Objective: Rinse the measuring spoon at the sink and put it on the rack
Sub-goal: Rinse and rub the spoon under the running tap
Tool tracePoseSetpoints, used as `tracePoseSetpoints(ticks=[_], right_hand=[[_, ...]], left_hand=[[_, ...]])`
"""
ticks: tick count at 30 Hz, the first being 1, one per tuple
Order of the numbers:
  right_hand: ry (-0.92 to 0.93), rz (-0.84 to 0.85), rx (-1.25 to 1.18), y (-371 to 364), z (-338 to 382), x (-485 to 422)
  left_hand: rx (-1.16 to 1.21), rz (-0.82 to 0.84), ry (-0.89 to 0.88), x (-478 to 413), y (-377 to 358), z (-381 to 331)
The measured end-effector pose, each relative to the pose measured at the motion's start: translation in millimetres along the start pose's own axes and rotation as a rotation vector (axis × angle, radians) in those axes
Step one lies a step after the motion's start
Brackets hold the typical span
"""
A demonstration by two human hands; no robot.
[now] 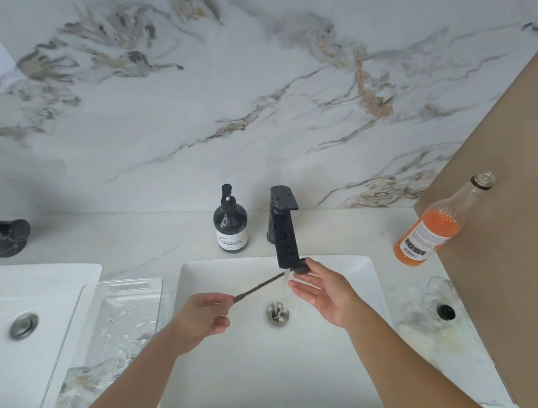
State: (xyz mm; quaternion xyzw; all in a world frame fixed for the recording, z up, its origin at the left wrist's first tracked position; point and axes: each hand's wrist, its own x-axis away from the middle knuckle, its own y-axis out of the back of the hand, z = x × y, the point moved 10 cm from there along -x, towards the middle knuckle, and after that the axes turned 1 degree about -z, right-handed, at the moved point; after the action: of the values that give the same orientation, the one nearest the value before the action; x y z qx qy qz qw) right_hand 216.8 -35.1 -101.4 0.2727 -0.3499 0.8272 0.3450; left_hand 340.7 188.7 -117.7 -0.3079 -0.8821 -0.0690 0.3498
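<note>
Rinse step underway. Left hand [200, 320] pinches handle end of measuring spoon [260, 286], frame centre; bowl end under running water [283, 285] below black faucet [285, 232], over sink [212, 363]. Right hand [322, 290] open, empty, palm cupped beside stream. Clear rack [128, 309] lower left, wet, spoon not yet there. Placing remains.

Measuring spoon [259, 286], thin and dark, stretches nearly level over the white sink [202, 279], its far end right in the water under the black faucet [284, 232]. Beside the basin lies the clear, wet-spotted rack [155, 285].
</note>
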Motion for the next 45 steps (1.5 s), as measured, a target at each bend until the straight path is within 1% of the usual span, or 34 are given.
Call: tracePoseSetpoints(ticks=[4, 6, 8, 10, 13, 16, 18, 20, 22, 26, 28, 33, 36, 39, 42, 44, 45], right_hand=[[0.014, 0.01, -0.009, -2.1, 4.6, -2.8], [0.033, -0.01, -0.017, -0.1, 5.7, -3.8], [0.034, -0.009, 0.016, 0.7, 3.7, -3.2], [0.027, 0.028, 0.04, -1.5, 0.6, -2.2], [0.011, 0.104, 0.086, -13.4, -5.6, 1.3], [-0.015, 0.119, 0.082, -26.3, -15.2, 5.9], [-0.031, 0.13, 0.074, -32.6, -20.5, 9.6], [-0.034, 0.14, 0.055, -32.7, -19.6, 13.4], [-0.02, 0.12, 0.036, -22.4, -10.8, 16.5], [0.045, -0.018, -0.051, 30.8, 19.0, 17.8], [0.078, -0.055, -0.069, 55.1, 34.5, 22.3], [0.138, -0.102, -0.117, 97.1, 61.3, 37.9], [0.16, -0.123, -0.104, 112.5, 70.1, 45.8], [0.167, -0.129, -0.051, 121.3, 78.6, 50.9], [0.153, -0.123, 0.049, 120.5, 84.0, 55.7], [0.116, -0.115, 0.148, 117.9, 82.6, 59.1], [0.087, -0.115, 0.239, 116.0, 81.0, 61.8]], left_hand=[[-0.036, 0.115, 0.088, 5.4, -0.8, 7.9], [-0.088, 0.12, 0.107, 7.3, -1.3, 10.1], [-0.137, 0.083, 0.107, 6.8, 0.9, 9.5], [-0.145, -0.031, 0.087, 4.3, 9.6, 4.7], [-0.012, -0.285, 0.005, 3.4, 32.1, -9.0], [0.079, -0.481, -0.055, 6.7, 50.7, -21.2], [0.112, -0.55, -0.066, 7.8, 56.1, -24.9], [0.126, -0.57, -0.05, 5.7, 53.3, -25.2], [0.139, -0.514, -0.001, 1.0, 37.5, -22.1], [0.173, -0.275, 0.102, -8.1, -21.0, -17.2], [0.167, -0.19, 0.133, -10.4, -47.0, -17.3], [0.138, -0.076, 0.173, -12.0, -94.4, -17.7], [0.152, -0.009, 0.177, -11.5, -115.3, -19.5], [0.233, 0.052, 0.178, -12.8, -130.6, -21.9], [0.425, 0.108, 0.158, -17.5, -142.9, -26.3], [0.536, 0.098, 0.139, -21.4, -144.1, -29.6], [0.554, 0.072, 0.13, -23.3, -140.6, -29.8]])
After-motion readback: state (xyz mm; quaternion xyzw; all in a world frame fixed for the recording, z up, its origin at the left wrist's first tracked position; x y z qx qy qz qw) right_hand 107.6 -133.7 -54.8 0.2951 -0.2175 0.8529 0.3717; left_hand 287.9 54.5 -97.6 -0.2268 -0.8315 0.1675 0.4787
